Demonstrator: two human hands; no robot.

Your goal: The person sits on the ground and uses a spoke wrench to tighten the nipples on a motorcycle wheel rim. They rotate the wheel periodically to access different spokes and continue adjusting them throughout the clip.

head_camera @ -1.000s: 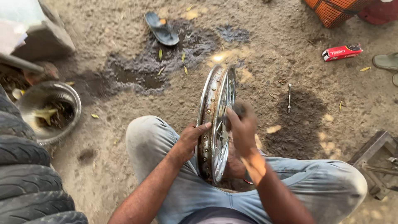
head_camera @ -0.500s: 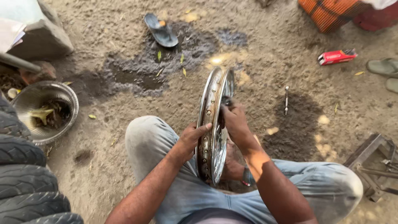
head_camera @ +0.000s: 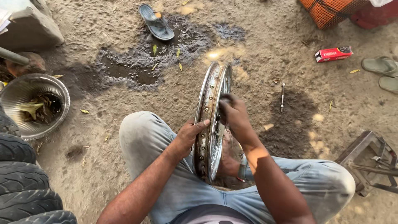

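Ground (head_camera: 124, 174) is dirt; chrome motorcycle wheel rim (head_camera: 209, 124) stands upright between knees. Left hand (head_camera: 191, 135) clasps rim's outer edge; right hand (head_camera: 234, 114) is closed on something small and dark against inner side. Best keep rim braced, pressure even.

Wheel rim (head_camera: 209, 120) hid its own lower edge between the knees. Right hand (head_camera: 234, 114) fingers covered whatever they pinched, too dark to tell. Tyres (head_camera: 25, 182), metal stand (head_camera: 373, 164), orange bag (head_camera: 331, 10) cut by frame edges.
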